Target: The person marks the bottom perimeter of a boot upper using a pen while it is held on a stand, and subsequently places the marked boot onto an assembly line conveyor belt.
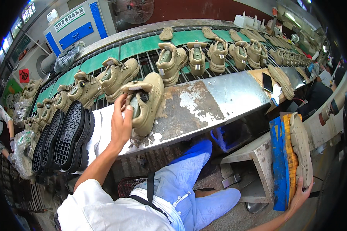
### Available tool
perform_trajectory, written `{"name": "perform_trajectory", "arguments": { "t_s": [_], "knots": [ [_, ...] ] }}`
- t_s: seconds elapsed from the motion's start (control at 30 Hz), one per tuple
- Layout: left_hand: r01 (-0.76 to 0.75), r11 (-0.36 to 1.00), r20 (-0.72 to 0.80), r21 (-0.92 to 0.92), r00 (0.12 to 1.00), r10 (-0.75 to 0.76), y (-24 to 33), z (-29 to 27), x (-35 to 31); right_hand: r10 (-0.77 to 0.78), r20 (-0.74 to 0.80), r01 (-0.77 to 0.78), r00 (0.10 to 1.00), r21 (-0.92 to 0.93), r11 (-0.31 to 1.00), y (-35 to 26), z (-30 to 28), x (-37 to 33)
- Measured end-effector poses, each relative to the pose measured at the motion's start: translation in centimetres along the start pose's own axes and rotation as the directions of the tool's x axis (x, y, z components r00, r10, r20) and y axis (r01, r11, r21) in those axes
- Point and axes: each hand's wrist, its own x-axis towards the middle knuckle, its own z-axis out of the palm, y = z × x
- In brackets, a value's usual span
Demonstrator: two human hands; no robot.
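Observation:
My left hand (121, 121) is closed on the near end of a beige shoe upper (152, 98), its fingertips at the collar. That upper stands on the worn metal edge of the bench, tilted, and has a dark round dial by its tongue. Far to the right, my right hand (300, 194) grips the lower end of a beige shoe sole (301, 148). The sole stands on end along a block with a yellow-orange layer (288, 142) and a blue layer (277, 165); whether it touches the block, I cannot tell. Part of my right fingers is hidden behind the sole.
Several black outsoles (69, 134) lean together at the left on a white sheet. More beige uppers (171, 63) line a roller conveyor (142, 44) with a green belt. A phone (267, 82) and another beige sole (281, 81) lie at the right. A metal box (248, 163) stands below.

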Motion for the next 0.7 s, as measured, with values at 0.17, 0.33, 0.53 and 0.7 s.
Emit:
{"name": "perform_trajectory", "arguments": {
  "t_s": [0.17, 0.33, 0.53, 0.7],
  "knots": [
    [-0.165, 0.98, -0.057, 0.109, 0.984, 0.172, 0.7, 3.1, -0.8, 0.009, -0.049, -0.015, 0.999, -0.12, 0.993, 1.4, -1.3, 0.3],
    [-0.046, 0.998, -0.122, 0.033, 0.991, 0.05, -1.0, 1.5, 0.1, 0.054, -0.033, -0.058, 0.998, -0.102, 0.993, 1.4, -1.2, 0.1],
    [-0.085, 0.994, -0.311, 0.074, 0.944, 0.104, -4.7, 3.8, 6.5, 0.031, -0.042, -0.037, 0.999, -0.151, 0.988, 1.0, -1.4, 0.0],
    [-0.114, 0.985, -0.175, 0.127, 0.975, 0.136, -11.7, 4.3, 18.2, 0.023, -0.043, -0.028, 0.999, -0.104, 0.994, 1.6, -0.7, 0.2]
  ]
}}
